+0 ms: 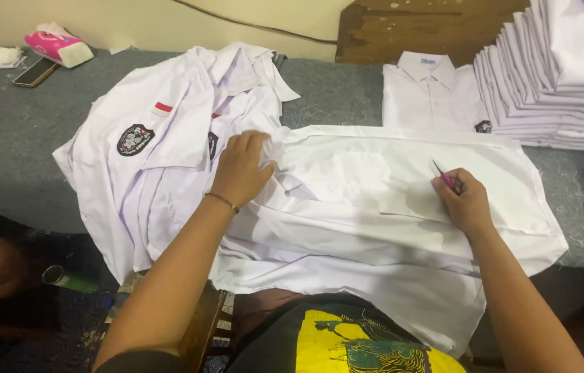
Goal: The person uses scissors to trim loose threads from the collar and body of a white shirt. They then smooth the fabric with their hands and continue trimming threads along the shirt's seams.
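Thread-trimming step: left hand (240, 168), fingers curled, is pinning white shirt (375, 207) fabric at 9 o'clock; right hand (466, 200) is pinching pink snips (444, 176) at 3. Next probably needs the tip on a loose thread.

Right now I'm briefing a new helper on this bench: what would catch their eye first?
The white shirt spread flat across the grey table, with the left hand gripping a fold and the right hand pinching a small pink tool against the cloth. Next, the tall stack of folded white shirts at the far right, and the heap of shirts with a dark badge at the left.
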